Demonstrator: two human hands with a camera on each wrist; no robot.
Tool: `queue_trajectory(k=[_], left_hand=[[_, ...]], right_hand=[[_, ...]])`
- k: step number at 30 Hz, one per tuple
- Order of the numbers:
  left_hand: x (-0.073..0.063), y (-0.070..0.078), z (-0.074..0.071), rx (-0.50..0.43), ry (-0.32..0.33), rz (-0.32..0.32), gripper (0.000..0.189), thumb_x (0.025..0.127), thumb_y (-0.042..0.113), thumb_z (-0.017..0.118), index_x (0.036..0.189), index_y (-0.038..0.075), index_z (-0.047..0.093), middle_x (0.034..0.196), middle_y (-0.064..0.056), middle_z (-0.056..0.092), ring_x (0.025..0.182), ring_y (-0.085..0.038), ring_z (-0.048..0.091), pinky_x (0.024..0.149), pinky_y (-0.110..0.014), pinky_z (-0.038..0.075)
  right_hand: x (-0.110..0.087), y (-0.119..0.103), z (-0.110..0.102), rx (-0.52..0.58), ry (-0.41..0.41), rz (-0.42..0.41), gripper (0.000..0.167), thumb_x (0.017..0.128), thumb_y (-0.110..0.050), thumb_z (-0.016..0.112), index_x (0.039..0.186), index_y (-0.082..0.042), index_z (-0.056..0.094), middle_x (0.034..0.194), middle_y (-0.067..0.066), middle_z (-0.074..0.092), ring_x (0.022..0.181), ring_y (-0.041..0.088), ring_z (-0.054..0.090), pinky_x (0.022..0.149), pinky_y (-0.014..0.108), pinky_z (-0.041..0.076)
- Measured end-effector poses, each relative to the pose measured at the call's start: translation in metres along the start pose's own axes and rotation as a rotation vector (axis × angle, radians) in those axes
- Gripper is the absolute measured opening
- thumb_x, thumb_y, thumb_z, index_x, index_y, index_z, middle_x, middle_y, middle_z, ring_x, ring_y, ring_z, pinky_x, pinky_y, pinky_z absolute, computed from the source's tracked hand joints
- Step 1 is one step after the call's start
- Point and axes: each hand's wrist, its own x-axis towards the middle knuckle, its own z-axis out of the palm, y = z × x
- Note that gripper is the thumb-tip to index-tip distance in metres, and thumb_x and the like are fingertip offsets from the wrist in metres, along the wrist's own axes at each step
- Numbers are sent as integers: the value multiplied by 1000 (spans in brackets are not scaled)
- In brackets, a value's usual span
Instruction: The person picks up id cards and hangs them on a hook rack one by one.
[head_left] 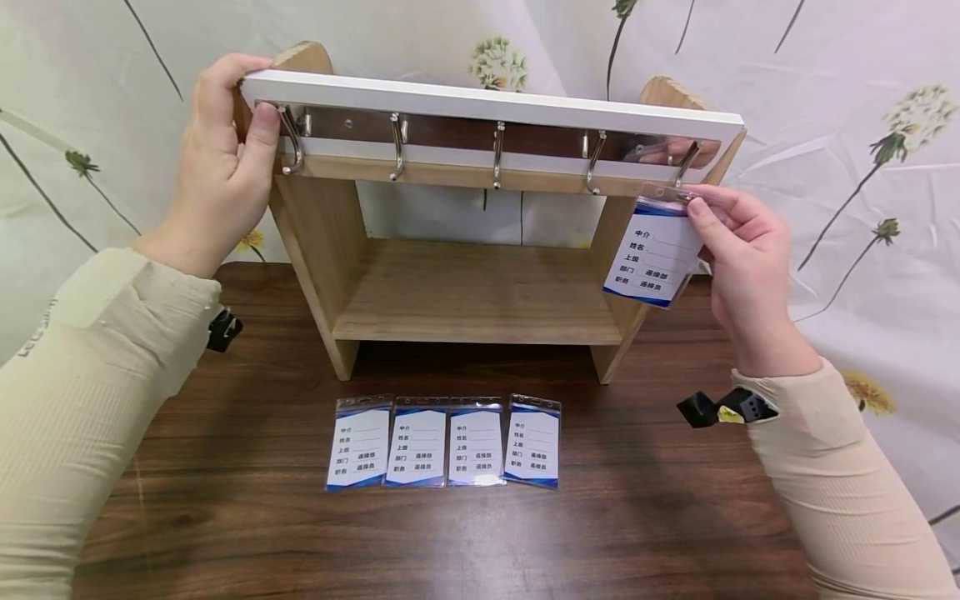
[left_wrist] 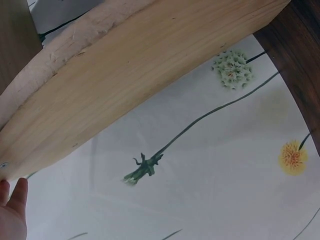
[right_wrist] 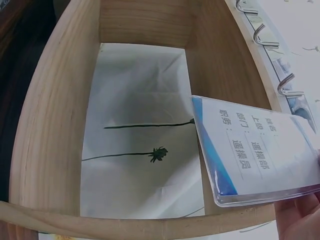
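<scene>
In the head view my right hand (head_left: 750, 250) pinches a clear-cased name badge (head_left: 651, 254) by its upper right corner. The badge hangs at a tilt, its top edge right at the lower end of the rightmost hook (head_left: 687, 162). The right wrist view shows the same badge (right_wrist: 250, 150) in front of the wooden frame, with only a bit of the hand at the edge. My left hand (head_left: 225, 158) grips the left end of the white hook rail (head_left: 487, 96), thumb on its front beside the leftmost hook (head_left: 291, 142). The left wrist view shows its fingertips by a wooden side panel (left_wrist: 125, 65).
Below the rail, the wooden rack has a wide shelf (head_left: 480, 292) between two side panels. Several more badges lie in a row on the dark wooden table (head_left: 480, 542), including a leftmost badge (head_left: 360, 442) and a rightmost badge (head_left: 533, 442). A flowered cloth (head_left: 847, 50) hangs behind.
</scene>
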Motion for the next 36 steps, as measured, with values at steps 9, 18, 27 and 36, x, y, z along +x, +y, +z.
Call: queue_trajectory(k=[9, 18, 27, 36], left_hand=[[0, 1, 1, 5, 5, -22, 35, 105, 13, 41, 137, 0, 40, 121, 28, 37, 103, 8, 39, 93, -17, 30], [1, 0, 1, -4, 7, -15, 35, 105, 13, 42, 137, 0, 40, 121, 28, 37, 109, 7, 41, 97, -18, 31], [1, 1, 1, -16, 19, -18, 35, 105, 14, 42, 136, -1, 41, 121, 28, 39, 112, 4, 41, 99, -20, 31], [1, 0, 2, -6, 19, -32, 35, 104, 15, 43, 137, 1, 42, 119, 27, 39, 111, 6, 41, 98, -19, 31]], right_hand=[[-1, 2, -2, 41, -30, 13, 15, 95, -4, 61, 101, -1, 75, 88, 4, 76, 78, 11, 71, 64, 19, 53], [0, 3, 0, 16, 20, 12, 14, 95, -4, 63, 98, -2, 76, 83, 3, 76, 74, 10, 70, 58, 18, 48], [1, 1, 4, 12, 27, 1, 13, 95, -3, 62, 95, -1, 75, 81, 5, 76, 76, 13, 72, 63, 21, 52], [5, 0, 4, 23, 50, 29, 13, 93, 0, 63, 92, -1, 76, 83, 5, 74, 74, 12, 69, 61, 19, 53]])
